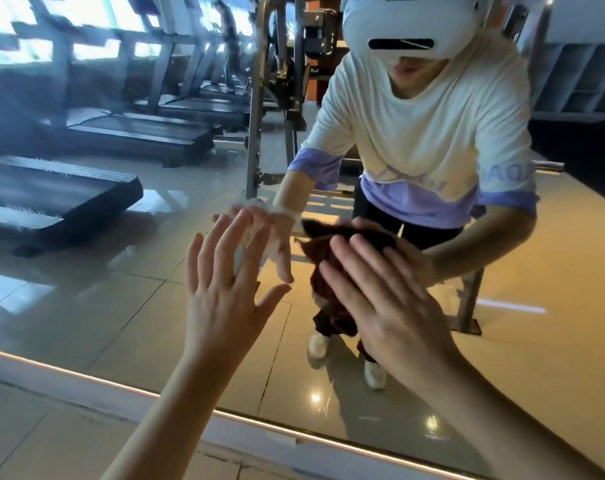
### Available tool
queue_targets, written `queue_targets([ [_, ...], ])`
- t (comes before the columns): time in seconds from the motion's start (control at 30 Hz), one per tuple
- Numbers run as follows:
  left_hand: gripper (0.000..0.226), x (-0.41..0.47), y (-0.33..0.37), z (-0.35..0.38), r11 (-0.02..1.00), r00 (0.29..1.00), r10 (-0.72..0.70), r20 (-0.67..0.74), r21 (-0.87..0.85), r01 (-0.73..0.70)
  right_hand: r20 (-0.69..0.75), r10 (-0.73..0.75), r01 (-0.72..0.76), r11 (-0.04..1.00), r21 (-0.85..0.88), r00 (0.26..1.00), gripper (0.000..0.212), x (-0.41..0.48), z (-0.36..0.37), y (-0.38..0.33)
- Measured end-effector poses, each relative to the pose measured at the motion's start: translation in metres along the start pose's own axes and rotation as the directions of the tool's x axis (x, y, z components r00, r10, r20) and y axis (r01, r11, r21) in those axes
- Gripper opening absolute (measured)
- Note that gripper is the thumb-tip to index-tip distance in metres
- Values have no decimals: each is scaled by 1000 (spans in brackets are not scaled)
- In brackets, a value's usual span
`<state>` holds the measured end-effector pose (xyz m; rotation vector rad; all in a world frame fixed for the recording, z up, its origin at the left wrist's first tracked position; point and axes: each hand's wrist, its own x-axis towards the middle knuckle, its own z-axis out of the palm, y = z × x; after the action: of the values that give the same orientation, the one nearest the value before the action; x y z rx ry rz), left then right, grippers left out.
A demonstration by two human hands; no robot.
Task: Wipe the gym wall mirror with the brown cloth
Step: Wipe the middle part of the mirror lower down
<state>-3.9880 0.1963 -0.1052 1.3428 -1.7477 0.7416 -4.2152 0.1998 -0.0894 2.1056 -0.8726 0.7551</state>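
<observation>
A: Right hand (380, 296)?
B: Flat, fingers straight, pressing the cloth (323, 271) on the mirror (121, 271). No grip on it, just the palm on top.
A: Left hand (225, 289)?
B: Released, fingers spread, holds nothing. Its tips seem to meet their reflection, so it's likely touching the mirror, left of the cloth.
A: Cloth where exactly?
B: Low on the mirror, bunched under the right hand, loose end hanging below the fingers.
A: Step?
B: Wiping, I'd judge. To do it well: even palm pressure, overlapping passes, and tuck the hanging end so it doesn't drag. The bare left hand on the mirror risks prints, so lift it or wipe that spot after.
</observation>
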Motion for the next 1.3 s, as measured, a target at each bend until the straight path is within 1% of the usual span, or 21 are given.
queue_targets([
  [0.1, 82, 3, -12, -2, 996, 996, -89, 4, -5, 89, -148, 240, -226, 968, 107, 959, 54, 21, -15, 10],
  [0.17, 82, 3, -19, -2, 996, 996, -84, 18, -11, 84, -174, 300, -285, 952, 110, 938, 51, 22, -10, 0],
  [0.2, 82, 3, -21, -2, 997, 997, -78, 22, -17, 79, -144, 265, -256, 964, 76, 953, 51, 17, -3, -8],
  [0.27, 81, 3, -22, -3, 998, 998, -64, 18, -12, 65, 2, 54, -54, 998, -17, 999, 50, 3, 12, -21],
  [0.33, 83, 2, -25, -3, 999, 999, -35, 3, 0, 35, 103, -53, 60, 996, -62, 993, 47, -3, 14, -23],
  [0.37, 86, 2, -27, -4, 1000, 1000, -18, 3, 3, 18, 95, -20, 26, 998, -64, 995, 46, 1, 9, -20],
  [0.43, 91, 3, -34, -6, 1000, 1000, 14, 13, 13, -15, -31, 155, -156, 988, -23, 987, 50, 18, -7, -11],
  [0.5, 93, 3, -40, -7, 999, 999, 37, 29, 22, -38, -158, 343, -340, 939, 49, 926, 60, 33, -19, -4],
  [0.57, 92, 3, -44, -8, 998, 998, 53, 41, 22, -54, -173, 412, -406, 911, 72, 895, 61, 38, -16, -13],
  [0.6, 90, 3, -45, -8, 998, 997, 61, 41, 18, -62, -139, 371, -368, 929, 43, 918, 56, 36, -9, -23],
  [0.67, 87, 3, -46, -10, 997, 997, 75, 33, 11, -75, -7, 149, -149, 986, -68, 989, 44, 21, 9, -41],
  [0.73, 84, 4, -46, -11, 996, 996, 88, 24, 1, -88, 121, -14, 28, 992, -121, 993, 45, 9, 18, -47],
  [0.8, 83, 3, -49, -12, 994, 994, 105, 27, -1, -105, 99, 29, -20, 995, -97, 995, 46, 18, 13, -43],
  [0.87, 85, 3, -54, -13, 993, 992, 121, 41, 7, -121, -25, 181, -182, 983, -33, 983, 47, 35, 3, -36],
  [0.93, 87, 4, -58, -14, 990, 989, 138, 49, 8, -138, -142, 343, -341, 939, 36, 929, 56, 50, -3, -35],
  [1.0, 87, 4, -60, -15, 988, 987, 155, 45, 3, -155, -161, 415, -411, 910, 56, 896, 65, 58, 0, -47],
  [1.03, 86, 4, -62, -15, 988, 988, 151, 36, 1, -151, -122, 373, -373, 928, 24, 920, 67, 55, 7, -55],
  [1.1, 86, 4, -68, -16, 996, 996, 87, 7, -6, -87, 8, 133, -132, 988, -80, 991, 58, 42, 23, -70],
  [1.17, 80, 5, -77, -18, 1000, 1000, 3, -22, -9, -3, 119, -35, 50, 991, -128, 992, 49, 32, 31, -71],
  [1.23, 78, 4, -86, -18, 1000, 1000, -15, -19, -9, 15, 108, 8, 4, 994, -107, 994, 49, 37, 24, -61],
  [1.3, 79, 4, -91, -17, 1000, 1000, 11, -1, -18, -11, -16, 177, -177, 983, -46, 984, 52, 46, 12, -49],
])
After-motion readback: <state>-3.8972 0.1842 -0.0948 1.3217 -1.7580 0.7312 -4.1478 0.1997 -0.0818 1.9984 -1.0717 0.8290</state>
